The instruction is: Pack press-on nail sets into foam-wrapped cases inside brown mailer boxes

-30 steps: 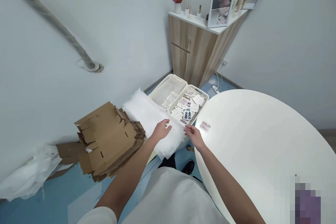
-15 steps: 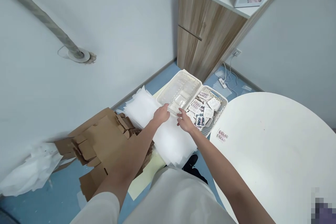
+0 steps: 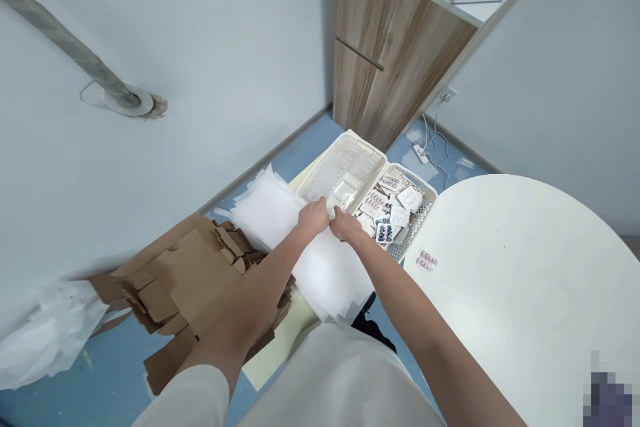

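Note:
My left hand (image 3: 314,217) and my right hand (image 3: 346,224) are close together at the near edge of a white basket (image 3: 309,180). Both are closed, fingertips almost meeting around a small pale bit that I cannot make out. Clear plastic pieces (image 3: 345,192) lie in this basket. Beside it, to the right, a second white perforated basket (image 3: 423,217) holds a heap of cards with press-on nails (image 3: 385,233). Below my hands spreads a stack of thin white sheets (image 3: 333,273).
Flattened brown cardboard boxes (image 3: 200,267) are piled at the left, with crumpled white plastic (image 3: 47,340) beyond them. A round white table (image 3: 525,280) bears one nail card (image 3: 427,260). A wood-grain cabinet (image 3: 390,47) and a power strip (image 3: 420,153) are farther back.
My hands have come together, and their outstretched fingers have closed. The camera view has shifted slightly. Baskets, sheets and cardboard have stayed in place.

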Action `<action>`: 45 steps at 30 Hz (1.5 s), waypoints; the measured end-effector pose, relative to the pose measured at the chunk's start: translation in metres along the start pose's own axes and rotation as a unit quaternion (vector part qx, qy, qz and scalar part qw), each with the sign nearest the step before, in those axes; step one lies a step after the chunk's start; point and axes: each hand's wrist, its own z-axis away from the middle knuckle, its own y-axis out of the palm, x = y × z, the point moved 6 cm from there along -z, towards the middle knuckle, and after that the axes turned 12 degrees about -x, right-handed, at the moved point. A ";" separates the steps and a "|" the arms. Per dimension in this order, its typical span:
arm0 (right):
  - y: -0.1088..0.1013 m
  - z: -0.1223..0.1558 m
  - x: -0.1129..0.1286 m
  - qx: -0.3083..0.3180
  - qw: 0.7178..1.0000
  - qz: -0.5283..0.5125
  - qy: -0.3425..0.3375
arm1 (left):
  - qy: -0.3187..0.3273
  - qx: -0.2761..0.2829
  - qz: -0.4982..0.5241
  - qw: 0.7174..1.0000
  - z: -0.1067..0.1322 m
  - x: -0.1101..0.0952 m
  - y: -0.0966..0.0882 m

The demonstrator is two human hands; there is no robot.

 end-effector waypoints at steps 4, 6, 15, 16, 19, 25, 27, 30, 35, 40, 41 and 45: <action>-0.003 -0.002 -0.009 0.005 0.996 -0.060 0.069 | -0.009 -0.006 0.053 0.999 -0.001 0.003 0.002; -0.003 0.002 -0.008 0.014 0.995 -0.077 0.061 | -0.013 -0.015 0.079 0.997 0.000 0.006 0.003; -0.009 0.024 -0.003 -0.094 0.995 0.012 -0.027 | -0.029 -0.032 0.138 0.989 0.001 0.021 0.007; -0.008 0.025 -0.003 -0.098 0.995 0.013 -0.030 | -0.028 -0.034 0.140 0.989 0.001 0.022 0.008; -0.010 0.027 -0.003 -0.113 0.993 0.002 -0.033 | -0.007 -0.051 0.146 0.988 0.002 0.023 0.007; -0.029 0.038 -0.003 -0.176 0.972 -0.138 -0.075 | 0.053 -0.108 0.235 0.965 0.011 0.017 -0.007; -0.039 0.044 -0.006 -0.200 0.957 -0.191 -0.091 | 0.061 -0.132 0.259 0.955 0.016 0.011 -0.014; -0.054 0.055 -0.017 -0.212 0.945 -0.231 -0.090 | 0.053 -0.146 0.303 0.940 0.027 -0.001 -0.018; -0.077 0.086 -0.058 -0.196 0.907 -0.372 -0.030 | 0.025 -0.070 0.455 0.887 0.051 -0.037 0.000; -0.100 0.139 -0.110 -0.210 0.877 -0.431 0.009 | 0.014 0.040 0.529 0.848 0.091 -0.089 0.029; -0.105 0.151 -0.122 -0.217 0.869 -0.445 0.011 | 0.015 0.060 0.529 0.846 0.101 -0.101 0.034; -0.123 0.204 -0.173 -0.259 0.825 -0.502 0.029 | 0.031 0.122 0.531 0.838 0.146 -0.151 0.055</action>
